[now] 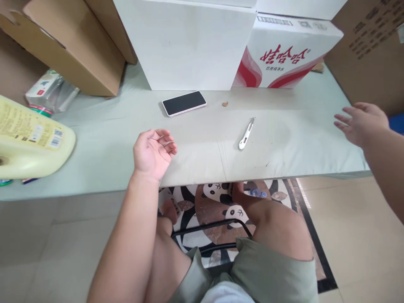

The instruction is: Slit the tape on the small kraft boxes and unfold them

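My left hand (153, 152) rests on the pale table (104, 139) near its front edge, palm up, fingers loosely curled and holding nothing. My right hand (361, 122) hovers over the table's right end with its fingers stretched out and apart, empty. A white utility knife (246, 133) lies on the table between the two hands, touching neither. A black-screened phone (184, 103) lies farther back, beyond my left hand.
A white box (189, 42) and a red-and-white printed carton (284, 54) stand at the back. Brown cardboard boxes (72, 46) sit at the back left and right. A yellow jug (28, 141) lies at the left edge. My knees and a panda-patterned mat (217, 206) are below.
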Tool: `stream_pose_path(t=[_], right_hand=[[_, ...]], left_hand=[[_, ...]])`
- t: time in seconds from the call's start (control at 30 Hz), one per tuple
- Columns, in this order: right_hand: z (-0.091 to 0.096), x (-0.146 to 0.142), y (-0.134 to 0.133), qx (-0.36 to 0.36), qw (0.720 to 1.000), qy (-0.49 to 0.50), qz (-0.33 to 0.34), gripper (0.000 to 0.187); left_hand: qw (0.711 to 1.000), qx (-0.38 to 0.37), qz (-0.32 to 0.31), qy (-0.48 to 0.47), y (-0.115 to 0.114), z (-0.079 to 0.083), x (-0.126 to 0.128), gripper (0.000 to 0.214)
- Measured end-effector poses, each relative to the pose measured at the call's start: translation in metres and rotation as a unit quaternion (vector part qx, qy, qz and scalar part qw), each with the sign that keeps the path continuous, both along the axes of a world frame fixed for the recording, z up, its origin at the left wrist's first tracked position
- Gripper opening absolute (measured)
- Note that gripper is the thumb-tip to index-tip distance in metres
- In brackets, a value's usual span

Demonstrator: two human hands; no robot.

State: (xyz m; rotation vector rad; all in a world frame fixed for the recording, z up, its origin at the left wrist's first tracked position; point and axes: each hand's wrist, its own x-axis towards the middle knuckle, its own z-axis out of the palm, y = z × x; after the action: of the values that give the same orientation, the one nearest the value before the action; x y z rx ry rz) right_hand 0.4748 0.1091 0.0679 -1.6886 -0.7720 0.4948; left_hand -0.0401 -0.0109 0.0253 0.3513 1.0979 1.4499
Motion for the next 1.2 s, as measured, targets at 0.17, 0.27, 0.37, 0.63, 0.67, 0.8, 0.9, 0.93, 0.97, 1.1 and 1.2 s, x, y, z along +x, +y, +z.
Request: stream_pose_path(t=[0.17,0.27,0.37,0.63,0.67,0.8,0.9,0.93,0.97,1.1,1.2], right_hand=[[0.017,-0.064,-0.009,-0.097,0.995,0.027,-0.014,0.032],[0.027,-0.117,-0.005,-0.108,0.991,0.013,0.082,0.026],[0.029,-0.184,-0.001,-0.112,0.972,-0.017,0.208,0.020],[0.008,-0.402,0.020,-0.100,0.864,-0.147,0.471,0.025],[0.010,-0.430,0.022,-0.091,0.842,-0.190,0.497,0.027],[0.040,-0.534,0.018,-0.006,0.735,-0.383,0.560,0.038],[0.069,-0.591,0.009,0.071,0.628,-0.536,0.560,0.046],[0.076,-0.605,0.007,0.075,0.595,-0.578,0.554,0.048],[0.081,-0.616,0.006,0.067,0.573,-0.609,0.545,0.049],[0.087,-0.633,0.017,0.003,0.579,-0.641,0.504,0.052],[0.078,-0.625,0.034,-0.010,0.600,-0.637,0.485,0.043]], left_hand=[[0.999,0.026,0.001,-0.020,-0.012,0.005,-0.009,0.024],[0.998,0.036,0.016,-0.054,-0.021,0.011,-0.016,0.024],[0.994,0.048,0.032,-0.091,-0.029,0.017,-0.026,0.023],[0.978,0.071,0.083,-0.175,-0.045,0.027,-0.055,0.022],[0.975,0.074,0.090,-0.189,-0.046,0.027,-0.057,0.022],[0.969,0.103,0.071,-0.215,-0.043,0.028,-0.064,0.022],[0.967,0.113,0.066,-0.218,-0.039,0.027,-0.072,0.024],[0.967,0.110,0.069,-0.218,-0.038,0.027,-0.075,0.024],[0.967,0.108,0.073,-0.220,-0.038,0.027,-0.078,0.023],[0.964,0.111,0.078,-0.228,-0.039,0.026,-0.085,0.023],[0.967,0.107,0.075,-0.220,-0.043,0.027,-0.085,0.023]])
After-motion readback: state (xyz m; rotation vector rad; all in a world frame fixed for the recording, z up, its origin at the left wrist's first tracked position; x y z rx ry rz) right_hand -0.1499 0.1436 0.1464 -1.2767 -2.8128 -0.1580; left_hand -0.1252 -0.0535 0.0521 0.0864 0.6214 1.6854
